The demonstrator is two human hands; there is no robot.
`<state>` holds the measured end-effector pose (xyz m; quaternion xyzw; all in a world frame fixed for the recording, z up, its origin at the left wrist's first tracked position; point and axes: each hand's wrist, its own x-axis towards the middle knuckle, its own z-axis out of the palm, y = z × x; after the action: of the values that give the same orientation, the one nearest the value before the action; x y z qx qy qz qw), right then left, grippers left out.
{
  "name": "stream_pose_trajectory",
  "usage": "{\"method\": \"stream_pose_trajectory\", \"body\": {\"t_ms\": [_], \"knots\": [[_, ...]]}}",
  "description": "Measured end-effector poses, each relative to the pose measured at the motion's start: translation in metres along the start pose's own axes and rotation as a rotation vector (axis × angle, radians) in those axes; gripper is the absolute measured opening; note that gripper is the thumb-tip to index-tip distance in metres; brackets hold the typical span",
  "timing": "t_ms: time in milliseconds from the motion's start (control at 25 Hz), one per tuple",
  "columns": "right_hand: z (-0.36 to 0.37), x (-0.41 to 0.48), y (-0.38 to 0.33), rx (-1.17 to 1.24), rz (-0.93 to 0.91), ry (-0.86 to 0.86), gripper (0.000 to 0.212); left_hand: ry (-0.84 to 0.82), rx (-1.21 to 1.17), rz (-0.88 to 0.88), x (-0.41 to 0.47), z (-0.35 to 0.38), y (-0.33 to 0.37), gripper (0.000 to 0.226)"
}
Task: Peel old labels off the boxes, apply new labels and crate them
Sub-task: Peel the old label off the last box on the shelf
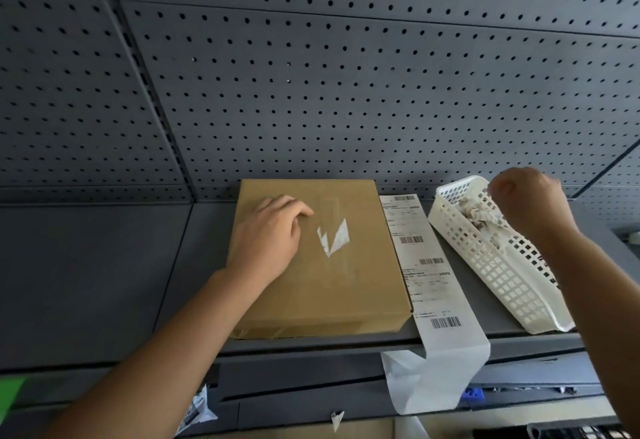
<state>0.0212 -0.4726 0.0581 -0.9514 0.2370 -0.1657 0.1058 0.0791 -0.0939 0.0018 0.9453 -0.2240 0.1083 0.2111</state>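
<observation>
On the bench [104,265], the left hand [268,234] rests loose-fingered on the box [329,293], the right hand [530,203] curled, perhaps pinching something, over the basket [502,286].

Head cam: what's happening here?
A person is partway through stripping a cardboard box. The left hand rests on it, where white label remnants are stuck. The right hand, loosely fisted, hovers over the white basket of peeled scraps. A strip of new labels lies between box and basket, untouched.

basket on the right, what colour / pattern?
Off-white plastic basket, its walls a grid of square holes. Only the head view shows it.
</observation>
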Motion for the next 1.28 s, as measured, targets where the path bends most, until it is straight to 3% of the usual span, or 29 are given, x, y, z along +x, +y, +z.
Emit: {"method": "stream_pose_trajectory", "body": {"t_ms": [200,280,440,840,1280], "knots": [[0.013,-0.057,-0.112,0.362,-0.295,-0.252,0.009,-0.001,-0.037,-0.019,-0.006,-0.009,-0.002,0.032],[0.033,-0.075,-0.142,0.479,-0.328,-0.328,0.01,0.023,-0.049,-0.029,-0.009,-0.009,-0.002,0.031],[0.061,-0.082,-0.159,0.557,-0.287,-0.282,0.017,0.043,-0.065,-0.021,-0.01,-0.005,-0.003,0.031],[0.08,-0.091,-0.163,0.449,-0.424,-0.093,0.016,0.07,-0.046,-0.008,-0.009,0.002,-0.009,0.029],[0.081,-0.092,-0.165,0.449,-0.412,-0.077,0.015,0.121,-0.044,0.036,-0.008,0.006,-0.012,0.027]]}}
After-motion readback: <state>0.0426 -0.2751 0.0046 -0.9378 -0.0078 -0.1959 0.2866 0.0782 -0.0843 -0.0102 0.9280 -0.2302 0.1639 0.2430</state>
